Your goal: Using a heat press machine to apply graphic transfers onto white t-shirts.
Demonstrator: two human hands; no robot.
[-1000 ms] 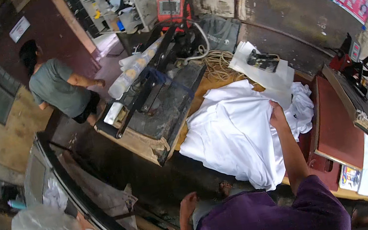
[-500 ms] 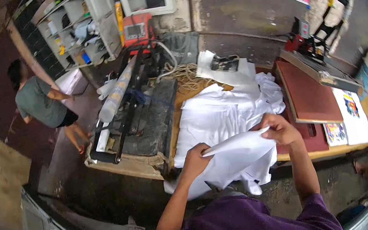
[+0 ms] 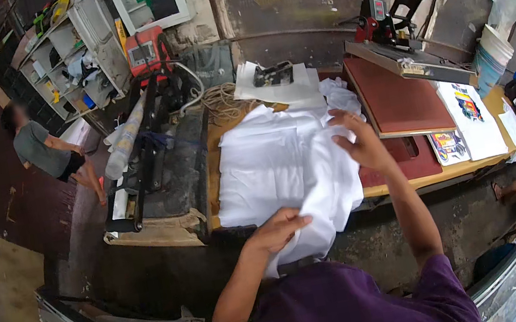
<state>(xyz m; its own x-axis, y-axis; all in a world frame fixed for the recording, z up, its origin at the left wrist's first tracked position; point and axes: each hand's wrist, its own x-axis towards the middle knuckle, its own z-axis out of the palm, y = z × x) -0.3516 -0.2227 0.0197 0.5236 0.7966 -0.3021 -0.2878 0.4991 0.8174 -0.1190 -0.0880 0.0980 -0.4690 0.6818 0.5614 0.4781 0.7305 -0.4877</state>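
Note:
A white cloth (image 3: 329,200) drapes from the table's near edge toward my body, over a spread of other white fabric (image 3: 257,157). My left hand (image 3: 281,229) pinches the near part of this cloth between thumb and fingers. Over its right side is my right hand (image 3: 360,140), thumb and fingers apart; whether the fingertips touch the fabric is hard to tell. Bunched white fabric (image 3: 341,98) lies just beyond that hand. I cannot make out the cloth's full shape among its folds.
Left of the fabric stands a heat press with a red control box (image 3: 146,51) and a dark bed (image 3: 182,174). To the right is another press with a brown-red plate (image 3: 397,93), beside a printed white shirt (image 3: 471,115). A person (image 3: 48,152) stands far left; rope (image 3: 226,103) lies behind.
My right hand has let go of the raised cloth edge and moved farther over the table. The cloth has dropped lower, my left hand still on it. The view has shifted right.

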